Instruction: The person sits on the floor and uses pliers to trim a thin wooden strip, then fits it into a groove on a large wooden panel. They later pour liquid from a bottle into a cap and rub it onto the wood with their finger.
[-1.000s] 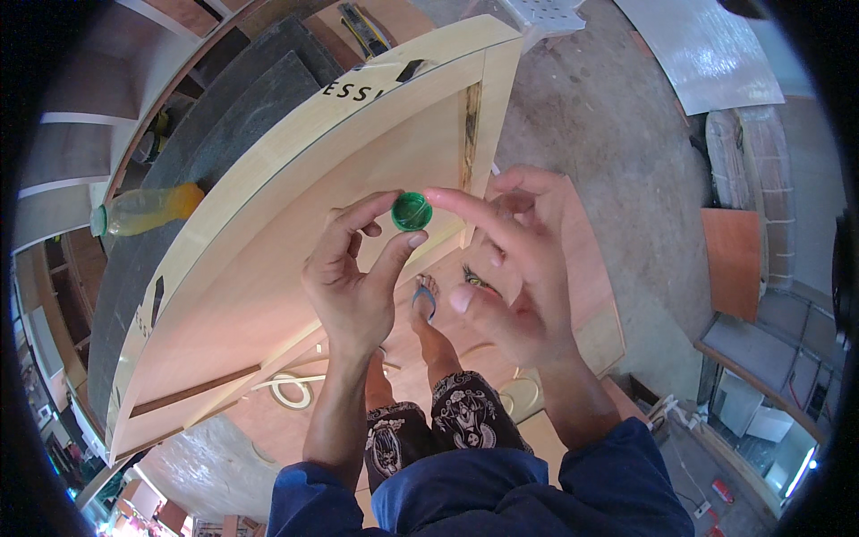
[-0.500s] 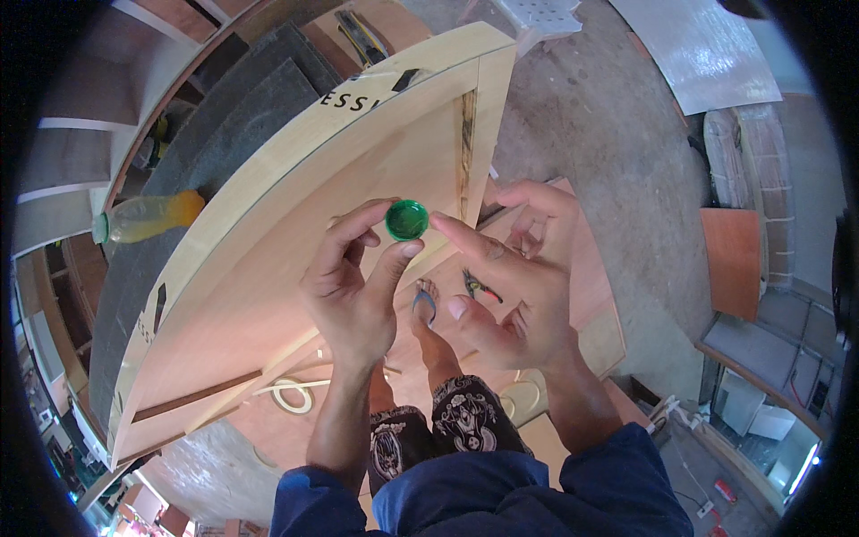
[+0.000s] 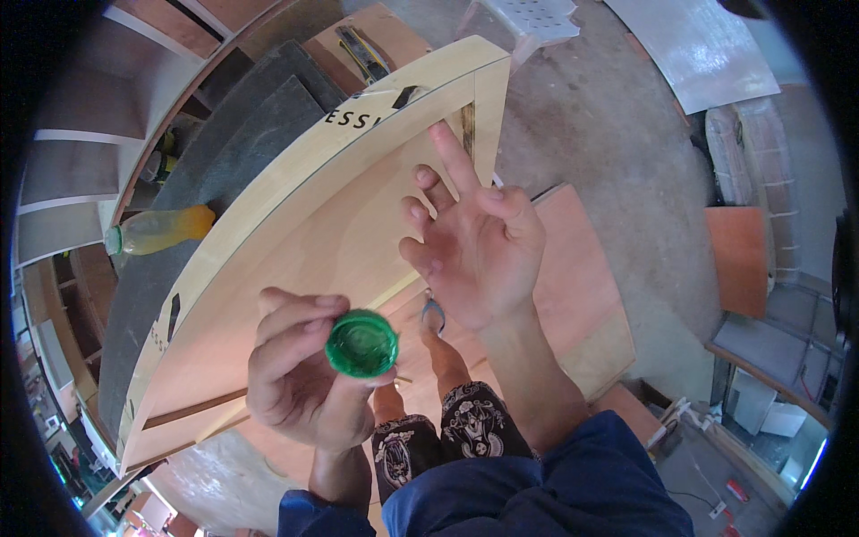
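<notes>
Green round plastic cap (image 3: 361,344): sat in your left hand (image 3: 300,385), before your lap, its hollow face toward you.
Left hand: you pinched the cap's edge between fingers and thumb.
Right hand (image 3: 479,255): you had it empty, palm up, fingers loosely spread, beyond the cap and to its right.
Pale wooden panel with a curved edge (image 3: 300,259): lay below and beyond both your hands.
Clear plastic bottle of yellow-orange liquid (image 3: 165,230): rested to your left on a dark grey flat slab (image 3: 143,309).
</notes>
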`<state>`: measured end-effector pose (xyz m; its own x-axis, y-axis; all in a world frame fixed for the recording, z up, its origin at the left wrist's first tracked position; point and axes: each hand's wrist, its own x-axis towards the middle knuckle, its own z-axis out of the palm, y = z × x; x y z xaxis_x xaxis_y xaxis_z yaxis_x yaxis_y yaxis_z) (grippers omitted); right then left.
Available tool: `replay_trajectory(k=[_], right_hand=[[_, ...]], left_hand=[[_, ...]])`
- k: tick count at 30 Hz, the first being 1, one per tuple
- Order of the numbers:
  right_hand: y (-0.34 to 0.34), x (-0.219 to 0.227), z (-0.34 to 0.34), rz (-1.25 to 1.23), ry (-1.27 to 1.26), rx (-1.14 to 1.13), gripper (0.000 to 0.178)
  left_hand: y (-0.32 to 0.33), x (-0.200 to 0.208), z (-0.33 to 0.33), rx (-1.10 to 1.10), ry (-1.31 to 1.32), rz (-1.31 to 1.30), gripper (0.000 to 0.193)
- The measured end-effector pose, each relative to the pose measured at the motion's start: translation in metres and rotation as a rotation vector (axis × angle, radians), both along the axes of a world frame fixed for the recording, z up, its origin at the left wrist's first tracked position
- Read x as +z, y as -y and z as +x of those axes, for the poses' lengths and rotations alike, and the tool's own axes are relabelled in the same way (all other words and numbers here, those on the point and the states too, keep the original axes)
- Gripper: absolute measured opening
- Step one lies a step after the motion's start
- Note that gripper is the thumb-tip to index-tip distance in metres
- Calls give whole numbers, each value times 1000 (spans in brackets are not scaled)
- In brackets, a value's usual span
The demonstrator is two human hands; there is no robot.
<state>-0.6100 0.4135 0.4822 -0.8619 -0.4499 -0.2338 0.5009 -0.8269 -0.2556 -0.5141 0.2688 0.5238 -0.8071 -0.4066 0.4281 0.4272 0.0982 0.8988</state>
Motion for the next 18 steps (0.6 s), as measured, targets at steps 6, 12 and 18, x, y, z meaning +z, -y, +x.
replay_trajectory(k=[6, 12, 18], right_hand=[[16, 11, 10, 38, 81, 49, 79], [7, 16, 6, 343, 6, -14, 83], [10, 20, -7, 189, 0, -47, 81]], left_hand=[[11, 0, 21, 22, 70, -16, 48], [16, -7, 28, 45, 109, 6, 48], [17, -9, 35, 9, 136, 41, 47]])
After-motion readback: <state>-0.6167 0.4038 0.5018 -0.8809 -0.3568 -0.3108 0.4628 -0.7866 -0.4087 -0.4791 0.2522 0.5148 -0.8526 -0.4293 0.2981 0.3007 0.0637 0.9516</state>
